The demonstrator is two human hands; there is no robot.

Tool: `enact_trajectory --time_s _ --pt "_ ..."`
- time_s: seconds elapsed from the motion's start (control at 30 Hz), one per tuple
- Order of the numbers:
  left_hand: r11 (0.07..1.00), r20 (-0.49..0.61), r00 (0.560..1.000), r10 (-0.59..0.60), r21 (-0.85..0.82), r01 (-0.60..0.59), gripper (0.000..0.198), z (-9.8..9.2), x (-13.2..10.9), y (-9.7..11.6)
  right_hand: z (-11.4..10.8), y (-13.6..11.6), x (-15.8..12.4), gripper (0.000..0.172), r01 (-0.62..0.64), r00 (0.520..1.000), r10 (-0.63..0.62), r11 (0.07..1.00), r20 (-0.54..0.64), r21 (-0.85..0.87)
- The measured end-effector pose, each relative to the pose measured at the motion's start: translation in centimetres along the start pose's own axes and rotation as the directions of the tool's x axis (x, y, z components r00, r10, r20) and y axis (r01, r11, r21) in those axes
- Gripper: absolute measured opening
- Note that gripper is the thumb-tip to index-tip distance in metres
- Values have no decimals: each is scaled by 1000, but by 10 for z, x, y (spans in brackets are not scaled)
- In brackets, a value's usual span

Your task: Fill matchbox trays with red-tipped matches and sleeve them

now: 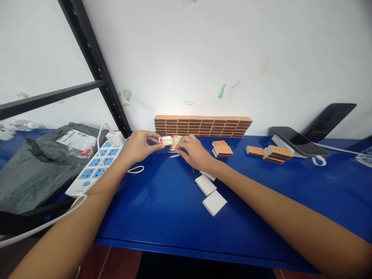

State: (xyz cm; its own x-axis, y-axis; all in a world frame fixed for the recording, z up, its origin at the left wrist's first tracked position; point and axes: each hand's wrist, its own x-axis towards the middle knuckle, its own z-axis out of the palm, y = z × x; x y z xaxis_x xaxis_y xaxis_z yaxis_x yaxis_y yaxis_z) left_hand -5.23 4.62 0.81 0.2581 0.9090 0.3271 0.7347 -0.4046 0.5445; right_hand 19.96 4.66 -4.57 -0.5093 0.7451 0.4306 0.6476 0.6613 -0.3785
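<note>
My left hand (143, 145) holds a small white tray (166, 140) with red-tipped matches in it, pinched between thumb and fingers. Right beside it, my right hand (192, 150) is at a pile of loose matches (176, 142), its fingers bent together over them; whatever lies between its fingertips is too small to make out. Below my right wrist lie white matchbox trays (214, 202), turned bottom up on the blue table (162, 205). Behind the pile stands a wall of stacked orange-brown matchboxes (203, 126).
More matchboxes (222, 148) lie right of my right hand, with others (277, 152) farther right. A phone (296, 140) rests on a white box at the right. To the left are a power strip (99, 162), white cables and a grey plastic bag (52, 162).
</note>
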Motion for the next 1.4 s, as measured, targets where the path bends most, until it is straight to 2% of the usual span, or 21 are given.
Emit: enact_trajectory --time_s 0.13,0.47,0.63,0.77,0.9,1.2,1.4 --pt "1000 -11 1000 -19 -2 19 43 0 0 1 0 2 0 22 7 1000 -7 1000 -10 -20" --pt "999 -13 999 -34 3 34 46 0 0 2 -13 -6 -6 18 153 988 -153 987 1 -58" --pt "1000 9 1000 -13 0 13 42 0 0 1 -15 -10 -5 22 114 992 -112 993 60 -34" --pt "1000 12 1000 4 18 -4 41 1 1 -1 -11 -9 -3 8 40 995 -40 999 91 4" --pt "999 13 1000 12 34 -12 40 1 1 -2 -6 -5 -1 10 -20 994 20 1000 106 1" --pt "999 23 999 32 29 -33 38 0 0 1 -4 -6 -3 11 -47 988 53 998 144 -45" --pt "1000 31 999 25 12 -26 38 0 -1 3 -11 -4 -1 12 -33 995 38 998 88 -50"
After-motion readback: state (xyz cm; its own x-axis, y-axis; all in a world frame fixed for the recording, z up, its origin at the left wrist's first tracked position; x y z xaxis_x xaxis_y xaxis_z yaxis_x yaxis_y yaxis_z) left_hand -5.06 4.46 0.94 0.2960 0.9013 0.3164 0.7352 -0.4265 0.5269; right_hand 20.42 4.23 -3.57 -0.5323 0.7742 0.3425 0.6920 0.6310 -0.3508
